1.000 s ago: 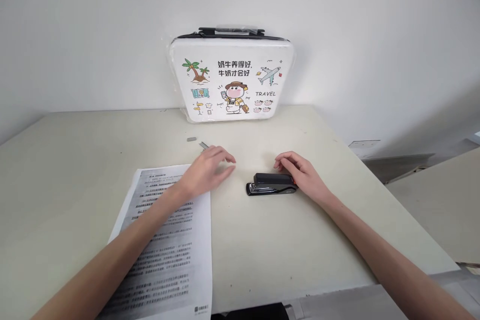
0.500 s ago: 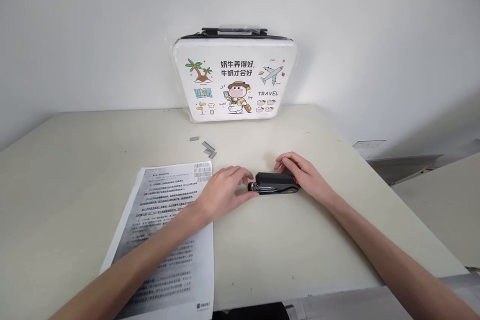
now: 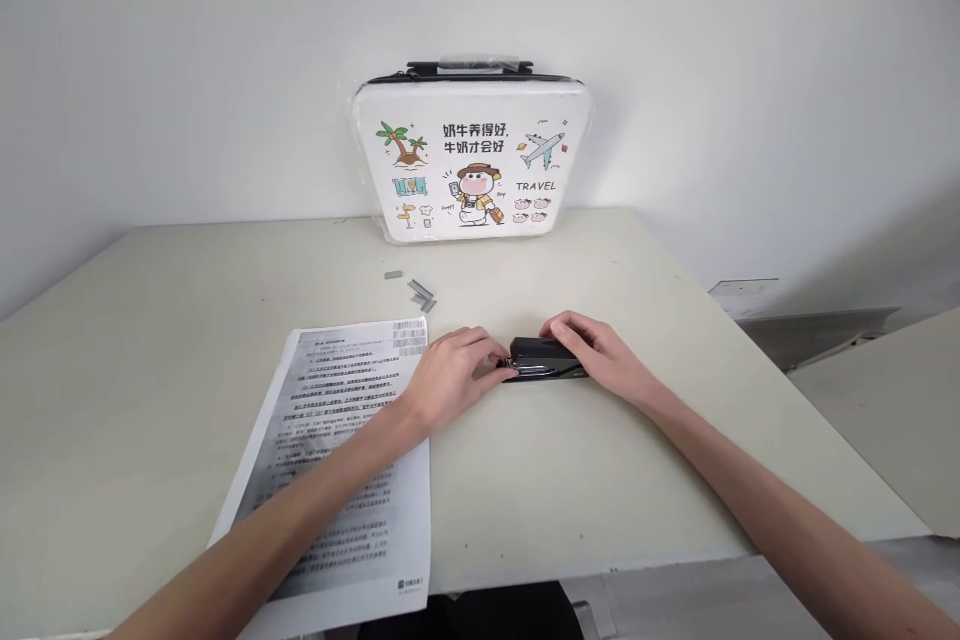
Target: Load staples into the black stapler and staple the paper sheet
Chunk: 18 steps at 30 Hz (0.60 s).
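A black stapler (image 3: 541,360) lies on the cream table (image 3: 150,320), a little right of centre. My left hand (image 3: 454,382) pinches its front end with curled fingers. My right hand (image 3: 596,355) is closed over its top and rear. A printed sheet of paper (image 3: 349,460) lies under my left forearm. Loose strips of staples (image 3: 421,293) lie on the table beyond my left hand, apart from both hands.
A white case with cartoon travel pictures (image 3: 471,155) stands upright against the wall at the back of the table. The table's right edge (image 3: 750,350) drops off beside my right arm. A second table surface (image 3: 885,420) shows at the far right.
My left hand moved right from near the staple strips to the stapler's front end and closed on it. My right hand shifted further over the stapler's top.
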Available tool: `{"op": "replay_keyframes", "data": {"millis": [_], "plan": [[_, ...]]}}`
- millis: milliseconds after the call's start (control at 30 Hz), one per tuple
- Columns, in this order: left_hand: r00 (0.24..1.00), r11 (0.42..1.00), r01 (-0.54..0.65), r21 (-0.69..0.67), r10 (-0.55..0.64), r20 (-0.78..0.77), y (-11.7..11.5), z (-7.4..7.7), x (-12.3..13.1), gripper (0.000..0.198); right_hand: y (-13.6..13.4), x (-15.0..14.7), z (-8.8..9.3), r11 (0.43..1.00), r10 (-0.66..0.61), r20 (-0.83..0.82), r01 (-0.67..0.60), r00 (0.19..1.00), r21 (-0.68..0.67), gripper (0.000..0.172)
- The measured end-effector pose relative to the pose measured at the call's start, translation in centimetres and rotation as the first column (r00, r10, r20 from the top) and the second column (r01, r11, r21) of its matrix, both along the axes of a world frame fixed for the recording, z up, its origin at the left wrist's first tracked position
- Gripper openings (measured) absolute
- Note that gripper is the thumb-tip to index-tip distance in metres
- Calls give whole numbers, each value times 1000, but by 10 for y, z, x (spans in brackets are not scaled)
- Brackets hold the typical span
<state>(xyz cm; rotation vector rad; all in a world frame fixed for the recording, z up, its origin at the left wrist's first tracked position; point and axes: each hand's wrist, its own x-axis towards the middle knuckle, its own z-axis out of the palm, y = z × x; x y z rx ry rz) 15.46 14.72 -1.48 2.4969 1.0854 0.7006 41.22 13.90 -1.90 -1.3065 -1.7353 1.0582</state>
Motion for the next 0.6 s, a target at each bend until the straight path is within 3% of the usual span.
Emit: {"op": "replay_keyframes", "data": {"millis": [233,367,467,600], "plan": [[999,1000,-15,19,15,-44,0,4,-20,13,0,2,-1,1000,-13,42,12,999,11,47],[997,996,-73,50,73,-7,-7,-1,-39,17,0,3,-3,1000,-25,63,25,998,-1,48],[992,990,-130,63,129,15,-12,-9,-51,33,0,4,-4,999,-34,78,35,996,-5,49],[997,996,-76,46,77,-21,-10,-13,-69,50,-1,3,-4,999,-49,96,50,994,-7,48]]}}
